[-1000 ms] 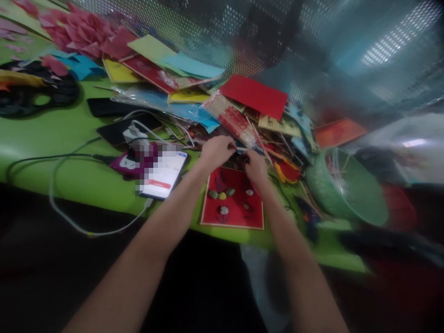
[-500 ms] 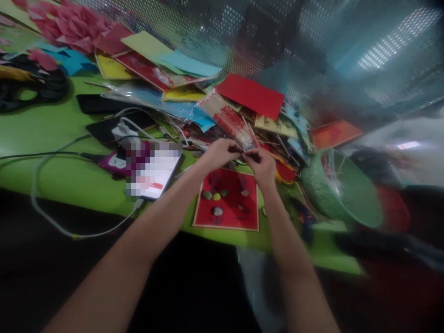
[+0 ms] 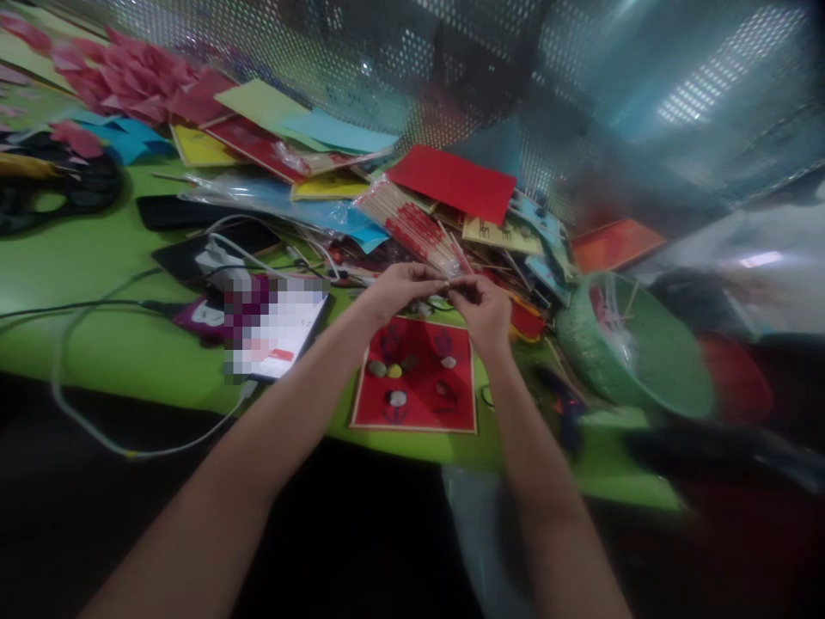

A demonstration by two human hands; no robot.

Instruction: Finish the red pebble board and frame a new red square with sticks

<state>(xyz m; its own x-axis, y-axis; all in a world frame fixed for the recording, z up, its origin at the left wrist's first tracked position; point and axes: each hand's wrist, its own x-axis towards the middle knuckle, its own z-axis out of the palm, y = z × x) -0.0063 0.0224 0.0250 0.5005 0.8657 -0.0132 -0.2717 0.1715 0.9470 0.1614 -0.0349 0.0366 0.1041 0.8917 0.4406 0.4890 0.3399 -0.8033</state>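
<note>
Above the far edge of a red square card (image 3: 418,408), my left hand (image 3: 403,285) and my right hand (image 3: 480,305) meet fingertip to fingertip. Both are closed in a pinch around a tiny pale piece (image 3: 446,284), too small to name. On the card lie a yellow pebble (image 3: 394,371), a greyish pebble (image 3: 377,369) and a white pebble (image 3: 398,398), with several dark drawn marks around them. A pale pebble (image 3: 449,363) sits near the card's right side.
Left of the card are a lit phone (image 3: 277,335) with a white cable and a purple power strip (image 3: 199,318). Behind lie packed red-tipped sticks (image 3: 412,225) and a red sheet (image 3: 451,182). A green basket (image 3: 670,361) stands right, near a glue gun-like dark tool (image 3: 567,404).
My fingertips have shifted slightly, and a small pale piece now shows between them. The whole view has moved a little; the pebbles on the card stay in place.
</note>
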